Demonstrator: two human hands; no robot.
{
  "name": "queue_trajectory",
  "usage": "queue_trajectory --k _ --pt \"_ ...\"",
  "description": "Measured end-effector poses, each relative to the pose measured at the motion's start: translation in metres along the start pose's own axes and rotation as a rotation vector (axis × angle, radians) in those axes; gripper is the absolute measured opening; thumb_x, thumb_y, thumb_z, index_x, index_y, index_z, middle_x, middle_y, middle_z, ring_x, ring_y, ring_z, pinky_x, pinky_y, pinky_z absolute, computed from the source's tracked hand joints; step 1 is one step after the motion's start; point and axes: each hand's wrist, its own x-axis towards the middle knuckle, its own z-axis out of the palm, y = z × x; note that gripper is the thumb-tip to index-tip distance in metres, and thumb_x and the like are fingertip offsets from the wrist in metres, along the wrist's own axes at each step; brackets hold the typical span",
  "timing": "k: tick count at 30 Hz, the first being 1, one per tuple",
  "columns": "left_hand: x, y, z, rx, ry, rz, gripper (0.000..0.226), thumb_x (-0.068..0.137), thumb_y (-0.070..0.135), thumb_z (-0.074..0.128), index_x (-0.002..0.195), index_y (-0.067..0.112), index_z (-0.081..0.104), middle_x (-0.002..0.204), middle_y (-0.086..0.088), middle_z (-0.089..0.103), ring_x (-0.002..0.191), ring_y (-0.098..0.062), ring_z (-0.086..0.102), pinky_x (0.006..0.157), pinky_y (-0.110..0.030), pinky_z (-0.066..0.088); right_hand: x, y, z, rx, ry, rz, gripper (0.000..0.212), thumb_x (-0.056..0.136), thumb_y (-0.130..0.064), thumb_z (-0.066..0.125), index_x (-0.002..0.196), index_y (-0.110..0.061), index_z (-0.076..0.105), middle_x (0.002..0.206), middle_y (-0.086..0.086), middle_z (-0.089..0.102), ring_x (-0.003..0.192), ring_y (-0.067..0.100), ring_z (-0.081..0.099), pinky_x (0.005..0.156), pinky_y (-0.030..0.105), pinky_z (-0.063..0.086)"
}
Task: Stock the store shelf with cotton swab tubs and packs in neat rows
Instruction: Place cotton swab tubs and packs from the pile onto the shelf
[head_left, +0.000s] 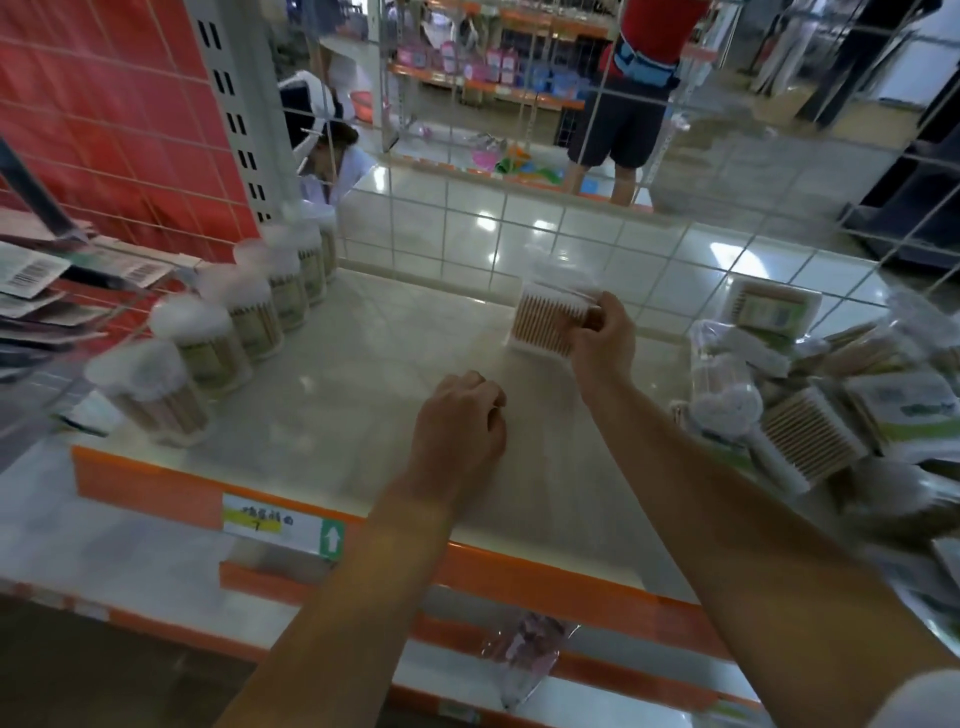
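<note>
My right hand (602, 340) grips a flat rectangular pack of cotton swabs (548, 322), holding it near the back middle of the pale shelf (363, 405). My left hand (460, 423) is curled into a loose fist with nothing in it, hovering over the shelf's middle. Along the shelf's left side, several round cotton swab tubs (208, 338) stand in a diagonal row from front to back. On the right lies a jumbled pile of swab packs and tubs (831, 410).
A wire grid panel (571, 223) backs the shelf. The front edge is orange with a price label (275, 522). Hanging carded goods (47, 280) jut out at left. Beyond the grid, two people are in the aisle. Lower shelves sit beneath.
</note>
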Motion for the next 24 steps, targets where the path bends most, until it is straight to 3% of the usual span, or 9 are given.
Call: queue_trajectory --k 5,9,14,24 --pt "0.003 -0.002 0.004 0.006 0.023 -0.004 0.017 0.076 0.008 0.051 0.082 0.003 0.066 0.084 -0.011 0.062 0.083 -0.028 0.056 0.067 -0.031 0.041 -0.001 0.006 0.001 -0.038 0.079 -0.02 0.041 0.084 -0.005 0.063 0.121 -0.01 0.047 0.096 -0.002 0.055 0.085 0.01 0.053 0.055 -0.001 0.04" --pt "0.004 -0.004 0.004 0.008 0.028 -0.019 0.01 0.075 0.004 0.057 0.08 0.004 0.066 0.083 -0.01 0.062 0.081 -0.027 0.056 0.066 -0.027 0.037 -0.003 0.009 0.003 -0.003 0.105 -0.037 0.033 0.085 -0.001 0.058 0.116 -0.01 0.052 0.095 -0.001 0.058 0.084 0.01 0.055 0.056 0.001 0.042" --pt "0.005 -0.006 0.005 0.009 0.028 -0.003 0.011 0.076 0.007 0.056 0.08 0.005 0.066 0.082 -0.008 0.062 0.08 -0.026 0.056 0.066 -0.03 0.043 -0.001 0.013 0.001 -0.037 0.126 -0.074 0.033 0.085 0.0 0.055 0.117 -0.011 0.052 0.097 0.002 0.059 0.087 0.012 0.057 0.06 0.004 0.044" --pt "0.007 -0.005 0.007 -0.005 0.049 -0.001 0.009 0.074 0.0 0.059 0.078 0.005 0.067 0.081 -0.008 0.063 0.079 -0.026 0.057 0.065 -0.032 0.046 -0.006 0.023 0.001 -0.156 0.043 0.011 0.052 0.083 -0.008 0.063 0.13 -0.01 0.04 0.091 0.002 0.053 0.082 0.013 0.051 0.057 0.002 0.036"
